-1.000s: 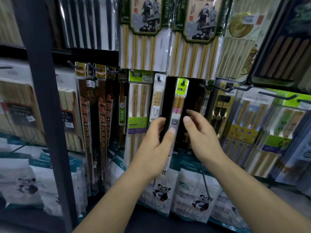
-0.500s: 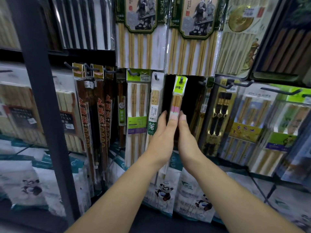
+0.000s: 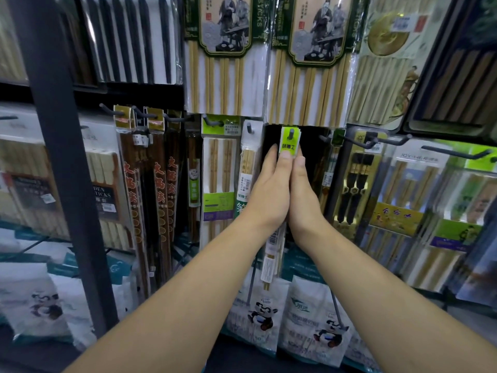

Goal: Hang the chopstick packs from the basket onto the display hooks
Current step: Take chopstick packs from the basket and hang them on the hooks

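Hanging on its hook (image 3: pixel 292 132), the chopstick pack (image 3: pixel 289 142) with the green top is squeezed flat between 2 hands. The left hand (image 3: pixel 269 192) and right hand (image 3: pixel 302 200) are pressed together on it, probably so it hangs straight.

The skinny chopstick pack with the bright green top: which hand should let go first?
Probably the right hand. The slim green-topped chopstick pack is already on the dark metal hook, and the left hand covers more of it, so it can steady it.
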`<state>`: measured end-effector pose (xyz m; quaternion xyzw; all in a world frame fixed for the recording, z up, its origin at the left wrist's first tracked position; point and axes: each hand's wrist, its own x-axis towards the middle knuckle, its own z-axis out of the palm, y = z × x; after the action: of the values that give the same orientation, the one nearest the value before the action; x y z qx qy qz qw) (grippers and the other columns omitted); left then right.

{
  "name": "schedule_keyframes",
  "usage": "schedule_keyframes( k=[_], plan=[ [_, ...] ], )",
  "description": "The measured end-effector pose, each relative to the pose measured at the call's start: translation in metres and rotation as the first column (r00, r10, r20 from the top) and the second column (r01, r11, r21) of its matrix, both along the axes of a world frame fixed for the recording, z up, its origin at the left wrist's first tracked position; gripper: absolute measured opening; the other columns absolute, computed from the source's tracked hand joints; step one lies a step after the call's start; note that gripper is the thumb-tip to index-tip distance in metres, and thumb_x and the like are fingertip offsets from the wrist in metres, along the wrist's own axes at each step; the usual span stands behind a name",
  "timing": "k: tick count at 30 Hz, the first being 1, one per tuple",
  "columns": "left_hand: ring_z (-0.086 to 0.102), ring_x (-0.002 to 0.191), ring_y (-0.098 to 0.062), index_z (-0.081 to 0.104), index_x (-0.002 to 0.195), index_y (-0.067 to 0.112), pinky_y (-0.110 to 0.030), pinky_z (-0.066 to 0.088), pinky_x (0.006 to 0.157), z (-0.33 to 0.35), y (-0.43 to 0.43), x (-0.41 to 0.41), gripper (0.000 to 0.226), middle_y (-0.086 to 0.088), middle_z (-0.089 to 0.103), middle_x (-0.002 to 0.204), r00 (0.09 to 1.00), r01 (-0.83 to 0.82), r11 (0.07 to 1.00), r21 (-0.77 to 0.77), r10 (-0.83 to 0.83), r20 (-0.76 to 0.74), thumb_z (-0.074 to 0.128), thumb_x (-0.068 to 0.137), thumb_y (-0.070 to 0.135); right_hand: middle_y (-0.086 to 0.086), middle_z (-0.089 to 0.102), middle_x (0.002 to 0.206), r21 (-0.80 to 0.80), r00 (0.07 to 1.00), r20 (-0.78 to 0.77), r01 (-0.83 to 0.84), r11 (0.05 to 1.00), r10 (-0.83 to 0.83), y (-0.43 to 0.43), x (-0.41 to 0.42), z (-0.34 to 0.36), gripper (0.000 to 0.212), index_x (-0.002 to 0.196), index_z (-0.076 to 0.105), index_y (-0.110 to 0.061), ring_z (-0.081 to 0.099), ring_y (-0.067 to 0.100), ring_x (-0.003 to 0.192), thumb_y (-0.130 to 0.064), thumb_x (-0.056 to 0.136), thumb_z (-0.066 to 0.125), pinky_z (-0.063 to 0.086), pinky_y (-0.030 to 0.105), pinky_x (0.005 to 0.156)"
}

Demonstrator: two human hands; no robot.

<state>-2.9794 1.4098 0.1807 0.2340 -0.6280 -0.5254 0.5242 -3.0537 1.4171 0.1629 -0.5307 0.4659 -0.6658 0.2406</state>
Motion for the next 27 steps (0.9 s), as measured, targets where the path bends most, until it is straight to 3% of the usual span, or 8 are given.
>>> schedule_keyframes(
  k=[2,8,11,13,16,19,23,27],
  plan=[
    [0.038,0.128,0.007,0.031,0.162,0.027,-0.003,0.031,0.091,0.001,0.001,-0.002,0.054,0.016,0.044,0.151,1.000,-0.010,1.000,0.002,0.010,0.015,0.035,0.111,0.045,-0.014,0.023,0.167,0.009,1.000,0.003,0.015,1.000,-0.015,-0.003,-0.001,0.000,0.078,0.162,0.018,-0.035,0.021,-0.001,0.151,-0.066,0.091,0.024,0.019,0.037,0.127],
    [0.041,0.144,-0.005,0.029,0.162,0.027,-0.016,0.034,0.108,-0.008,0.006,0.005,0.056,0.006,0.043,0.161,0.999,0.004,1.000,0.009,-0.004,0.051,0.034,0.110,0.046,-0.017,0.024,0.165,0.045,1.000,-0.014,-0.012,0.999,0.013,0.006,-0.006,-0.010,0.073,0.161,0.016,-0.039,0.024,-0.002,0.149,-0.069,0.095,0.022,0.022,0.034,0.126],
    [0.029,0.136,0.010,0.020,0.164,0.031,0.010,0.028,0.083,-0.025,0.023,0.020,0.061,0.011,0.029,0.167,0.990,-0.007,0.999,0.040,0.001,0.140,0.034,0.108,0.051,-0.034,0.032,0.152,0.099,0.999,-0.024,-0.020,0.995,0.023,0.031,-0.010,-0.033,0.075,0.160,0.017,-0.044,0.033,-0.017,0.136,-0.076,0.093,0.023,0.029,0.020,0.115],
    [0.025,0.126,0.020,0.015,0.164,0.035,0.012,0.026,0.073,-0.045,0.041,0.034,0.067,0.017,0.023,0.167,0.985,-0.015,0.996,0.091,-0.001,0.173,0.038,0.105,0.056,-0.035,0.038,0.145,0.156,0.999,-0.036,0.026,0.987,-0.021,0.052,-0.014,-0.057,0.078,0.157,0.030,-0.041,0.038,-0.017,0.130,-0.080,0.089,0.029,0.031,0.020,0.110],
    [0.029,0.139,0.019,0.029,0.155,0.052,-0.001,0.029,0.094,-0.090,0.076,0.062,0.059,0.034,0.028,0.160,0.984,0.000,0.996,0.094,-0.017,0.179,0.052,0.101,0.057,-0.021,0.063,0.127,0.269,0.992,-0.069,0.120,0.956,-0.105,0.089,-0.022,-0.105,0.036,0.127,0.061,-0.035,0.057,0.002,0.122,-0.054,0.102,0.044,0.044,0.034,0.108],
    [0.052,0.119,0.019,0.055,0.121,0.062,0.000,0.044,0.089,-0.144,0.104,0.086,0.023,0.037,0.058,0.130,0.961,-0.084,0.992,0.096,0.056,0.271,0.056,0.100,0.051,-0.010,0.073,0.093,0.411,0.974,-0.211,0.168,0.896,-0.085,0.132,-0.024,-0.159,0.017,0.097,0.070,-0.032,0.069,0.013,0.093,-0.032,0.103,0.054,0.057,0.039,0.086],
    [0.063,0.094,0.000,0.061,0.108,0.041,-0.003,0.045,0.071,-0.236,0.113,0.118,0.010,0.018,0.066,0.098,0.804,-0.341,0.928,0.150,0.206,0.558,0.058,0.104,0.031,-0.002,0.071,0.080,0.600,0.929,-0.344,0.103,0.793,0.139,0.181,-0.013,-0.232,0.021,0.083,0.069,-0.030,0.067,0.014,0.075,-0.022,0.100,0.061,0.054,0.033,0.071],
    [0.058,0.110,-0.023,0.054,0.133,0.018,-0.034,0.050,0.089,-0.328,0.122,0.158,0.034,0.000,0.056,0.119,0.473,-0.447,0.889,0.095,0.145,0.869,0.059,0.102,0.031,-0.013,0.069,0.078,0.792,0.805,-0.424,0.108,0.600,0.415,0.204,0.004,-0.320,0.019,0.082,0.066,-0.037,0.063,-0.001,0.075,-0.023,0.094,0.067,0.049,0.020,0.071]
  ],
)
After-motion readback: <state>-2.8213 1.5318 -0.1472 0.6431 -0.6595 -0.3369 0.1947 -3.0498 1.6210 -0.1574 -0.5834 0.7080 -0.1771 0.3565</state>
